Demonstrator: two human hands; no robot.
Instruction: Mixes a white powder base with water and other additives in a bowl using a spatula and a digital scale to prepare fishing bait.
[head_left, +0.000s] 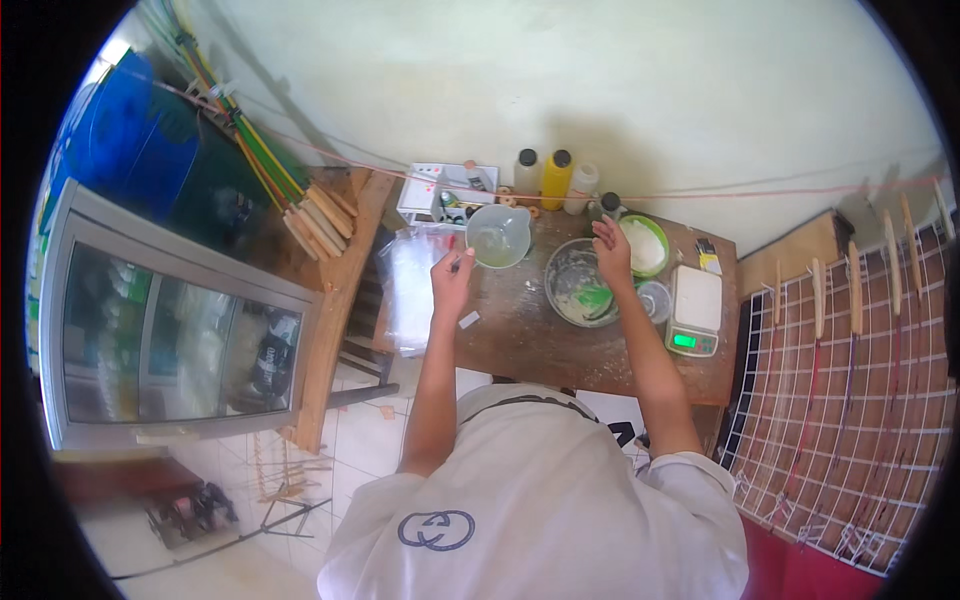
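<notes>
My left hand (451, 281) grips a translucent plastic jug (498, 238) with a pouring lip and holds it above the left part of the wooden table (510, 330). Little can be made out inside the jug. Over the rim of a mixing bowl (553, 289), my right hand (613, 244) is raised with its fingers apart and nothing in them. The bowl's wall is smeared with pale paste, and a green utensil (596, 298) lies in it. Just beyond that hand stands a green bowl (663, 259) of white powder (643, 244). A small clear cup (655, 300) sits beside the mixing bowl.
A digital kitchen scale (695, 307) with a lit display stands at the right. Clear plastic bags (411, 292) lie at the left. Bottles (556, 180) and a white organizer (420, 196) line the back. A pink cord (675, 196) crosses before the wall; a wire rack (832, 390) flanks the table.
</notes>
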